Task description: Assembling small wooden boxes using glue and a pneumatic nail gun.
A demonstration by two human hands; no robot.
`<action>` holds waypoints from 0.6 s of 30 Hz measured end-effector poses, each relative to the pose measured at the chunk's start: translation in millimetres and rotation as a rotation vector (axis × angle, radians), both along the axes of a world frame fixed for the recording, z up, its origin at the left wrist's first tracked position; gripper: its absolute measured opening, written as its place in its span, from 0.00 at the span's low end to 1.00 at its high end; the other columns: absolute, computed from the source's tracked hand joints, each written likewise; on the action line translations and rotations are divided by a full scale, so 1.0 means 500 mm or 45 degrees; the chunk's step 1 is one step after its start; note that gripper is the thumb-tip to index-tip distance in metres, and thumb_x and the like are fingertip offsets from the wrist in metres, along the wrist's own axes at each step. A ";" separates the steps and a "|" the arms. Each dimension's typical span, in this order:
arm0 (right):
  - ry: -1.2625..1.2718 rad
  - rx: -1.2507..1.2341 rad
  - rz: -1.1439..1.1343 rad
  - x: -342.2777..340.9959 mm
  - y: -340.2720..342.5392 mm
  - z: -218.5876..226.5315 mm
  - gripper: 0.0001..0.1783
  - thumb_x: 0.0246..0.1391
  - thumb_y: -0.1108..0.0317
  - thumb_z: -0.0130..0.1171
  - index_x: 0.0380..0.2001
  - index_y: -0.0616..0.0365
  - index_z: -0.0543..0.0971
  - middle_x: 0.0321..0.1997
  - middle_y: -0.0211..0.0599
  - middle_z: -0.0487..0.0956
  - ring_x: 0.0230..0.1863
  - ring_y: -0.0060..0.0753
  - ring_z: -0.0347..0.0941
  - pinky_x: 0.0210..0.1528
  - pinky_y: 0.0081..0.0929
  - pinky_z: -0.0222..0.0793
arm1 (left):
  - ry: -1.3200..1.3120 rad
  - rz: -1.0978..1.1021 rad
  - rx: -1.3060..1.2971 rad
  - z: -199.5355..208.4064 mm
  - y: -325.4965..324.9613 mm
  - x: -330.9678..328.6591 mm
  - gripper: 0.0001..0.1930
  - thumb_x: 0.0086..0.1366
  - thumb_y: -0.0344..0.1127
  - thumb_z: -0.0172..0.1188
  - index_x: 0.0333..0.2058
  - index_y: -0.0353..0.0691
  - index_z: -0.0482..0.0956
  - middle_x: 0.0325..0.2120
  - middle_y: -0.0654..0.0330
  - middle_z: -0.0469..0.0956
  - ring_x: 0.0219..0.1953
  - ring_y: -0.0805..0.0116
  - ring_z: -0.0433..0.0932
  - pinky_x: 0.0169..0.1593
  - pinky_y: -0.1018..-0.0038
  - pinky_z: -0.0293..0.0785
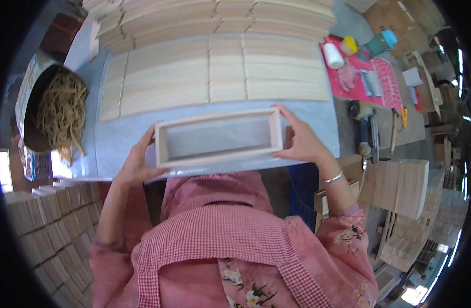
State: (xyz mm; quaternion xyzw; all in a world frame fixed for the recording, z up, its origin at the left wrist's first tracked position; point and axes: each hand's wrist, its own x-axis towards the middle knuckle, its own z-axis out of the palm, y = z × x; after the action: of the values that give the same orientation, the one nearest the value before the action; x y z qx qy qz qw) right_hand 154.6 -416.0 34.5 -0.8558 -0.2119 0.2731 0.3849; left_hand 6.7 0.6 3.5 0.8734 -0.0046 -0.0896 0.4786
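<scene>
A long rectangular frame of pale wood (220,155) is held level over the near edge of the table, its open middle showing the pale surface beneath. Around its left end close the fingers and thumb of my left hand (138,159). My right hand (303,141), with a silver bangle at the wrist, grips the right end between thumb and fingers. Just beyond the frame lie flat pale wooden panels (166,72), laid side by side on the table.
Tall stacks of wooden strips (220,20) rise at the back. On the left, a dark container (29,123) holds tangled rubber bands. A white bottle (332,55), a teal-lidded bottle (381,43) and a hammer (393,131) are on the right. Stacked wooden pieces (55,220) stand at lower left.
</scene>
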 end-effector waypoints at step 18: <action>-1.126 -0.502 -0.879 0.551 -0.275 -0.208 0.34 0.54 0.45 0.65 0.51 0.65 0.77 0.50 0.58 0.78 0.50 0.58 0.75 0.54 0.45 0.72 | 0.013 0.777 -0.226 -0.050 0.056 -0.126 0.09 0.67 0.32 0.62 0.40 0.32 0.81 0.37 0.57 0.82 0.40 0.69 0.76 0.51 0.73 0.70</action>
State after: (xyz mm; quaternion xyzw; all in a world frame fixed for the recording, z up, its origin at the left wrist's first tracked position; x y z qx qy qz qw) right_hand 430.1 -553.3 -69.5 -0.9631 -0.0069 -0.2160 0.1604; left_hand -56.2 28.3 -21.7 0.7889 0.2522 0.0543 0.5578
